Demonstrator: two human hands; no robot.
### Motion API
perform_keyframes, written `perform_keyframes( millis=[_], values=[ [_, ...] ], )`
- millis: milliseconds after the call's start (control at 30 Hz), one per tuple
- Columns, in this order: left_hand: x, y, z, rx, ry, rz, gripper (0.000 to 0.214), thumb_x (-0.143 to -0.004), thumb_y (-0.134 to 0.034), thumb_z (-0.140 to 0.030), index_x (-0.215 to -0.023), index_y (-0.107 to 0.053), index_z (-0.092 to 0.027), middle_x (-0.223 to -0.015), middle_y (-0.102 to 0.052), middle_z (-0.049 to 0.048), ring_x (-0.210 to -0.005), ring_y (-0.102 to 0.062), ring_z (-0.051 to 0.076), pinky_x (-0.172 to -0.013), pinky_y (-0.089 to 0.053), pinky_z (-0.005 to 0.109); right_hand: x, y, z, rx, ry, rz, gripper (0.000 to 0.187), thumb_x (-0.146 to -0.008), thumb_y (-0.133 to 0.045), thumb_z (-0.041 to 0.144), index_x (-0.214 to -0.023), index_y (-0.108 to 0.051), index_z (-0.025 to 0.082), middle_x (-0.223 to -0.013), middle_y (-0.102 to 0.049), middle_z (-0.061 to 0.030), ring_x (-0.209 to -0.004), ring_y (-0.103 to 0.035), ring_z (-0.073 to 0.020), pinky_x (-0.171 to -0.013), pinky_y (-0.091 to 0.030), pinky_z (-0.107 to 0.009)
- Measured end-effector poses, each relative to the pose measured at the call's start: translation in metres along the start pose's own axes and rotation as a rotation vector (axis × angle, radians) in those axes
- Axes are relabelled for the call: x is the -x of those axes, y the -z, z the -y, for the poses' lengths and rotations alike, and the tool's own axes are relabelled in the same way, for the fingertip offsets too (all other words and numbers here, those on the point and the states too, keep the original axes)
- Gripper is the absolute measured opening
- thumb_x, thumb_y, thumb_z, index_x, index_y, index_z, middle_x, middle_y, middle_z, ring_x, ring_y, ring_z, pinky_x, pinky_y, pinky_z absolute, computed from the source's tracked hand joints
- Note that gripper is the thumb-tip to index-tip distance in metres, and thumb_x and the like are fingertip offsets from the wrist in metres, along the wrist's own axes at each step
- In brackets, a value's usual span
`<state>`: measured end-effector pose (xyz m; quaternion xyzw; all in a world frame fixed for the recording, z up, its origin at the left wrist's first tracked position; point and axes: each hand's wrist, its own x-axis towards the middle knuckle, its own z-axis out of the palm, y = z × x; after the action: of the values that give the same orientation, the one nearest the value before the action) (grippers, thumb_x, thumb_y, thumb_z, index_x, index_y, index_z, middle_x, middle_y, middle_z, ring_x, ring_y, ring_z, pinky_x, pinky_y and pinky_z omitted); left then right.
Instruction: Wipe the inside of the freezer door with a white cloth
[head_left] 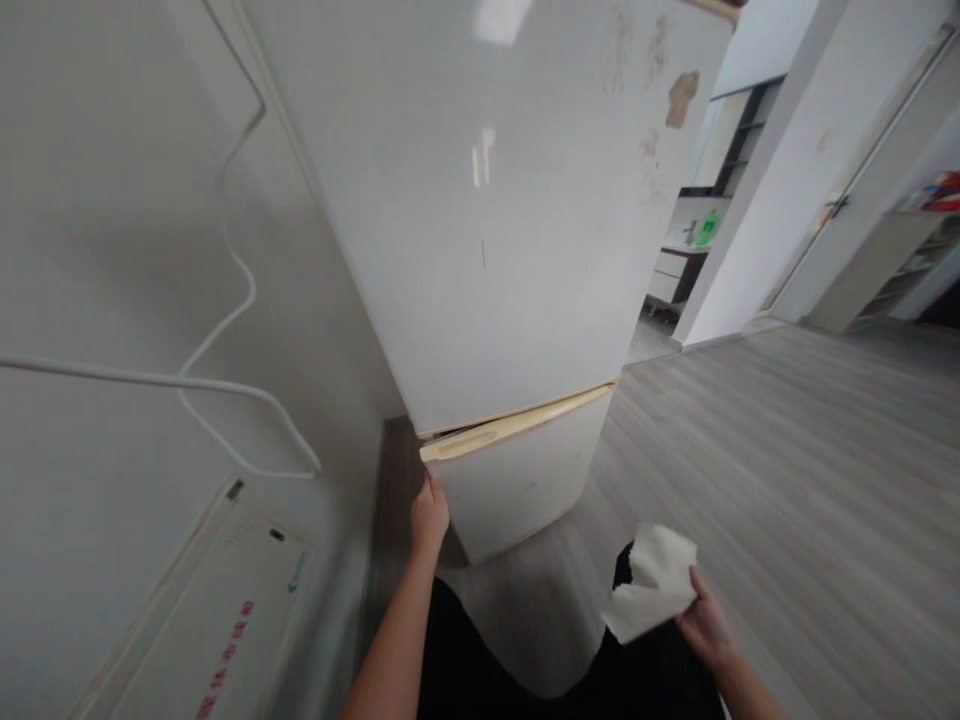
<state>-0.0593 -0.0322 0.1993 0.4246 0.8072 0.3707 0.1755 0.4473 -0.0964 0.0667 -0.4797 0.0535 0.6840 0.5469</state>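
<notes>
A tall white refrigerator (480, 290) stands in front of me, its upper door marked with brownish stains at the top right. The lower refrigerator door (525, 470) has a yellowed top trim and sits slightly ajar, with a dark gap at its left end. My left hand (430, 515) is closed on the left edge of this lower door, just under the trim. Over my right knee, my right hand (705, 615) pinches a crumpled white paper towel (652, 580), which hangs to the left of the fingers.
White cables (247, 385) dangle along the left wall. A panel box (217, 610) with red lettering is set low at the left. Grey wood-look floor (750, 450) stretches right towards a doorway, where a green bottle (706, 228) stands by a sink.
</notes>
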Motion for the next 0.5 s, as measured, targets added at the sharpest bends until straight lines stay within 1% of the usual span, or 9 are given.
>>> perform_keyframes(
  millis=[100, 167, 233, 300, 367, 400, 500],
  values=[
    [-0.013, 0.0, -0.01, -0.027, 0.033, -0.023, 0.052, -0.106, -0.028, -0.032, -0.13, -0.064, -0.003, -0.116, -0.072, 0.0264, -0.12, -0.067, 0.037, -0.105, -0.05, 0.047, 0.003, -0.007, -0.021, 0.068, -0.119, 0.044, 0.037, -0.077, -0.079, 0.045, -0.099, -0.078, 0.015, -0.106, -0.079, -0.0156, -0.118, -0.071, -0.0346, -0.111, -0.052, -0.045],
    [-0.021, 0.0, -0.016, -0.023, 0.055, -0.035, 0.049, -0.106, -0.029, -0.03, -0.129, -0.065, -0.005, -0.118, -0.071, 0.0263, -0.121, -0.066, 0.036, -0.106, -0.05, 0.046, 0.006, -0.008, -0.035, 0.073, -0.15, 0.062, 0.036, -0.074, -0.081, 0.043, -0.095, -0.079, 0.014, -0.103, -0.08, -0.0151, -0.119, -0.07, -0.0348, -0.11, -0.052, -0.044],
    [-0.026, 0.002, -0.021, 0.0, 0.073, -0.041, 0.044, -0.107, -0.035, -0.031, -0.124, -0.067, -0.007, -0.115, -0.073, 0.0226, -0.118, -0.068, 0.033, -0.107, -0.05, 0.047, 0.009, -0.009, -0.044, 0.032, -0.135, 0.066, 0.033, -0.072, -0.082, 0.042, -0.092, -0.079, 0.016, -0.099, -0.081, -0.0123, -0.12, -0.07, -0.0341, -0.109, -0.053, -0.044],
    [-0.027, 0.006, -0.026, 0.036, 0.08, -0.048, 0.037, -0.106, -0.048, -0.039, -0.119, -0.068, -0.011, -0.114, -0.073, 0.0162, -0.111, -0.07, 0.028, -0.105, -0.052, 0.048, 0.014, -0.017, -0.046, -0.003, -0.127, 0.067, 0.031, -0.071, -0.082, 0.043, -0.09, -0.08, 0.018, -0.098, -0.081, -0.0104, -0.12, -0.07, -0.0339, -0.109, -0.053, -0.044],
    [-0.024, 0.01, -0.03, 0.078, 0.077, -0.053, 0.04, -0.101, -0.061, -0.049, -0.118, -0.067, -0.013, -0.116, -0.071, 0.0114, -0.107, -0.069, 0.025, -0.102, -0.055, 0.048, 0.022, -0.031, -0.048, -0.003, -0.149, 0.105, 0.034, -0.072, -0.082, 0.045, -0.091, -0.079, 0.018, -0.103, -0.08, -0.011, -0.12, -0.07, -0.0344, -0.109, -0.052, -0.045],
    [-0.02, 0.012, -0.031, 0.099, 0.077, -0.053, 0.042, -0.099, -0.064, -0.051, -0.118, -0.066, -0.014, -0.117, -0.07, 0.0105, -0.106, -0.069, 0.024, -0.099, -0.057, 0.048, 0.027, -0.041, -0.051, 0.011, -0.165, 0.143, 0.036, -0.072, -0.082, 0.046, -0.092, -0.079, 0.017, -0.105, -0.08, -0.0121, -0.121, -0.069, -0.0349, -0.109, -0.052, -0.046],
    [0.003, 0.016, -0.03, 0.155, 0.082, -0.03, 0.043, -0.098, -0.066, -0.051, -0.12, -0.065, -0.014, -0.119, -0.067, 0.0098, -0.105, -0.067, 0.025, -0.093, -0.059, 0.046, 0.048, -0.081, -0.067, 0.081, -0.178, 0.256, 0.041, -0.071, -0.082, 0.046, -0.097, -0.077, 0.014, -0.11, -0.079, -0.0141, -0.124, -0.067, -0.0349, -0.11, -0.051, -0.046]
  ],
)
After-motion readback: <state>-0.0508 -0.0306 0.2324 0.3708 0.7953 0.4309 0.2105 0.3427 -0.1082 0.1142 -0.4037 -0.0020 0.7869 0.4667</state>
